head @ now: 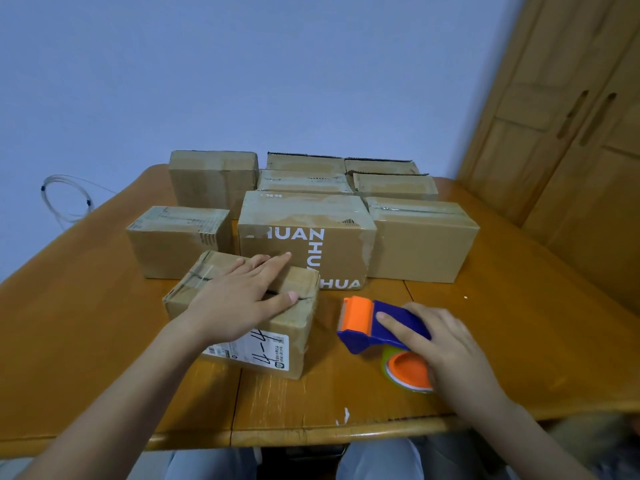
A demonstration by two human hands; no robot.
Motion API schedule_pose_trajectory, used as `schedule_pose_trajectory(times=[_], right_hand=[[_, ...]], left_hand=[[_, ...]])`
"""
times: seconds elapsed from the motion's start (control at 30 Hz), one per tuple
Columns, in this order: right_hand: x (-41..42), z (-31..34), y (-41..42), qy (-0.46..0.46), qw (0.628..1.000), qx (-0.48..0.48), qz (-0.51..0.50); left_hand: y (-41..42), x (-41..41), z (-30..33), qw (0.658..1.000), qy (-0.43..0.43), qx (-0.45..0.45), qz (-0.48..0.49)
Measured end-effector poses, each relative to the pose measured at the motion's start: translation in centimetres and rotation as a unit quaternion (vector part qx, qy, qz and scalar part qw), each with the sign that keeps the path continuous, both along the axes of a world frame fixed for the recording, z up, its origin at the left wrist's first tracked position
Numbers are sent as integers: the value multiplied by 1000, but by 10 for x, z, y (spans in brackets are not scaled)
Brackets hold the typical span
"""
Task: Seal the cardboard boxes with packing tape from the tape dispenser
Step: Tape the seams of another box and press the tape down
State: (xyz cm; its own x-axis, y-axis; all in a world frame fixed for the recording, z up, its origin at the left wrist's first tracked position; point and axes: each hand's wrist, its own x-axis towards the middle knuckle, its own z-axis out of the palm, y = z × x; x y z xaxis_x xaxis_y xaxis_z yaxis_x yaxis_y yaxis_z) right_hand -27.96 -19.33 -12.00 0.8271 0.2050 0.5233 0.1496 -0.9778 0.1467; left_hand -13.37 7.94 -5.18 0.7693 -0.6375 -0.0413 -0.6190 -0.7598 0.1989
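Left hand (pixel 239 299) lies flat on the box (pixel 242 313); right hand (pixel 436 341) grips the dispenser (pixel 377 327) beside it (taping comes next, likely).

A room in a home is suggested by a varnished wooden table (pixel 104 341) set against a plain pale-blue wall (pixel 242 81), a panelled wooden wardrobe (pixel 571 150) at the right, and a loose cable coil (pixel 65 199) at the left.
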Motion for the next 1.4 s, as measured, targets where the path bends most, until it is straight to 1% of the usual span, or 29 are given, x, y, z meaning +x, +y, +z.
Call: schedule_pose_trajectory(times=[0.07, 0.2, 0.27, 0.37, 0.43, 0.5, 0.73, 0.87, 1.03, 1.27, 1.4], right_hand=[[8, 2, 7, 5, 1000, -22, 7], [21, 9, 17, 34, 998, -51, 12], [25, 12, 20, 40, 997, -57, 13], [27, 14, 22, 46, 996, -70, 6], [26, 16, 22, 50, 996, -71, 5], [27, 20, 23, 55, 996, -72, 3], [34, 30, 27, 65, 994, -84, 6], [35, 29, 28, 76, 994, -82, 9], [35, 29, 26, 85, 993, -83, 13], [43, 54, 24, 104, 983, -145, 41], [44, 70, 36, 160, 968, -190, 45]], left_hand=[[-1, -2, 3, 1000, -1, 3, 2], [-1, -4, 9, 999, 23, -29, -6], [0, -2, 12, 999, 24, -23, -31], [-7, 3, 13, 997, -1, 16, -79], [-19, 3, 12, 995, 0, 14, -99], [-29, 1, 9, 995, 9, -3, -96], [-39, -3, 3, 995, -15, -68, -73], [-42, -5, 3, 995, -29, -69, -73], [-49, -6, 3, 997, -38, -48, -48], [-50, -7, 4, 996, -29, -72, -46], [-50, -9, 6, 996, -26, -73, -39]])
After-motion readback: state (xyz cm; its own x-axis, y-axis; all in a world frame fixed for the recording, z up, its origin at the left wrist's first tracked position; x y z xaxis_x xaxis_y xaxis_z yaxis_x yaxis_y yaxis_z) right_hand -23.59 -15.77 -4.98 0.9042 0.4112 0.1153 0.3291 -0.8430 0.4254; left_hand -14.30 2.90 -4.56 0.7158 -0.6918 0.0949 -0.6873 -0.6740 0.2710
